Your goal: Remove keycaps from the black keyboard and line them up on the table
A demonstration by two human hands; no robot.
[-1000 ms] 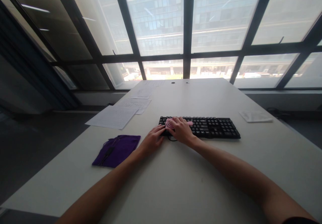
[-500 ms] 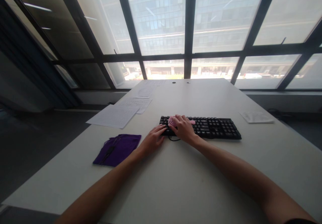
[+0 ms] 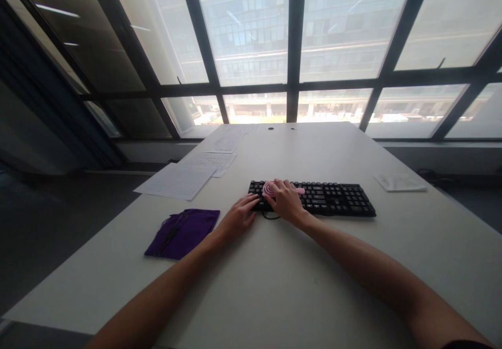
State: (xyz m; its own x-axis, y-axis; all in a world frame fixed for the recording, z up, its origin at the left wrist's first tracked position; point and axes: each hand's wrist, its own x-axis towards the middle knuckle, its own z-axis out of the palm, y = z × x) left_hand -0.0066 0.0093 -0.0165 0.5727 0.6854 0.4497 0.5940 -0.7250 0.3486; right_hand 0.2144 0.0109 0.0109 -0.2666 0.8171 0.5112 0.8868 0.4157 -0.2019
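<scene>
A pink piece, with a round head marked by a spiral and a straight end that points to three o'clock, is over the left part of a black keyboard; its middle is covered by the right hand. This hand is bent around the pink piece from above and holds it, with the fingers near to each other; how the fingertips press is too small to see. At eight o'clock from the pink piece, the left hand lies low, its fingers extended and touching the near left corner of the keyboard; I cannot tell whether it grips this corner or only rests there. A thin dark cable makes a small loop at six o'clock, just beside the near edge of the keyboard. Farther out, at eight o'clock, a purple pouch lies flat, near the left forearm. Printed papers spread from nine to eleven o'clock, some of them overlapping. At three o'clock, beyond the keyboard, a flat whitish packet lies on the white bench, which carries all these things. A large window with dark frames fills twelve o'clock, and a dark blue curtain hangs at ten o'clock.
</scene>
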